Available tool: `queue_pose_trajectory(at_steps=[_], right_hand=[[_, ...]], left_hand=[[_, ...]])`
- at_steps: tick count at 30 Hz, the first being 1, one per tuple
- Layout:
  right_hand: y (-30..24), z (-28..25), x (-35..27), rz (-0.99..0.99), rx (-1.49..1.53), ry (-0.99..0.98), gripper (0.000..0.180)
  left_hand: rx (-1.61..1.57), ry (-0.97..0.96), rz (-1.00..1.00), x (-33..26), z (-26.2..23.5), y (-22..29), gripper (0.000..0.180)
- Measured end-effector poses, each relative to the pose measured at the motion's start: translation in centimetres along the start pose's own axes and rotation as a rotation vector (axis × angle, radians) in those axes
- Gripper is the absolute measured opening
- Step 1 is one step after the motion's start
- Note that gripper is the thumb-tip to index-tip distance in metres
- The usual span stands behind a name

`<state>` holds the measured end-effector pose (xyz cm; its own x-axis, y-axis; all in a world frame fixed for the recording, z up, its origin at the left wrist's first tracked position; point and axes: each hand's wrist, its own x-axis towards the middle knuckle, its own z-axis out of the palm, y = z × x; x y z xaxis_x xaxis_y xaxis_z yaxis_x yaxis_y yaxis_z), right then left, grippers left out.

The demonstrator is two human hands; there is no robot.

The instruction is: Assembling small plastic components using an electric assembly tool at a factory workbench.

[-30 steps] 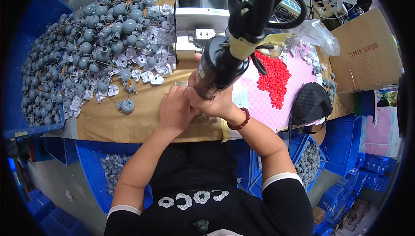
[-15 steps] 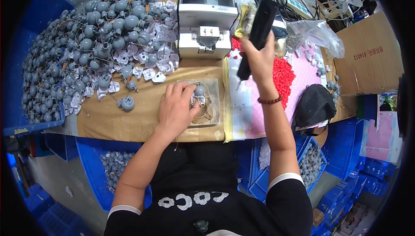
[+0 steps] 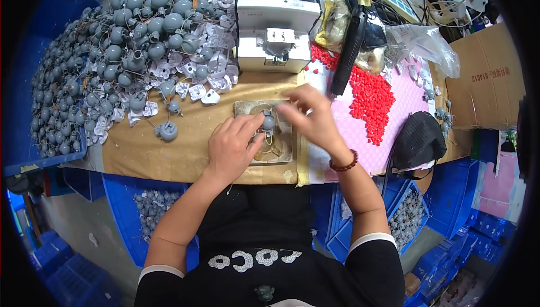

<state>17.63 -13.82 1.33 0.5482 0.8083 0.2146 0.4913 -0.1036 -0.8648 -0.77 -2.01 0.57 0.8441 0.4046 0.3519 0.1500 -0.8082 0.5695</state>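
Observation:
On a flat wooden block (image 3: 286, 150) near the table's front edge sits a small assembly with a grey ball (image 3: 269, 122) and thin wires. My left hand (image 3: 230, 146) grips this grey ball assembly from its left side, the fingertips partly hiding it. Just to its right, my right hand (image 3: 315, 118) hovers with curved, parted fingers and nothing visible in them. A black electric screwdriver (image 3: 349, 51) hangs tip down from a cord, beyond my right hand and apart from it.
A heap of grey ball parts (image 3: 154, 51) and white plastic pieces fills the left, spilling from a blue bin (image 3: 50, 163). A white machine (image 3: 273, 54) stands behind the block. Red caps (image 3: 371, 104), a black mesh bag (image 3: 417, 141) and a cardboard box (image 3: 486, 76) lie rightward.
My right hand has let go of the screwdriver and come down leftward toward the block. The screwdriver now hangs free. My left hand stays at the grey ball assembly.

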Motion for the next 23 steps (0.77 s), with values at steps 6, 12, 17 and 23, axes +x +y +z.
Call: queue_pose_trajectory(at_steps=[6, 12, 17, 23], right_hand=[[-1.0, 2.6, 1.4, 0.007, 0.221, 0.146, 0.012], [-2.1, 0.9, 2.4, -0.01, 0.199, -0.071, 0.013], [3.0, -4.1, 3.9, -0.447, -0.95, 0.064, 0.01], [7.1, -4.7, 5.0, -0.382, -1.114, -0.027, 0.015]], left_hand=[[0.024, 0.008, 0.062, 0.4, 0.2, 0.1, 0.035], [-0.053, -0.106, 0.04, -1.4, -4.5, -0.4, 0.036], [0.072, -1.025, -0.163, -5.9, -19.3, -1.9, 0.029], [0.491, -0.504, -0.087, -3.2, -16.9, -3.2, 0.038]])
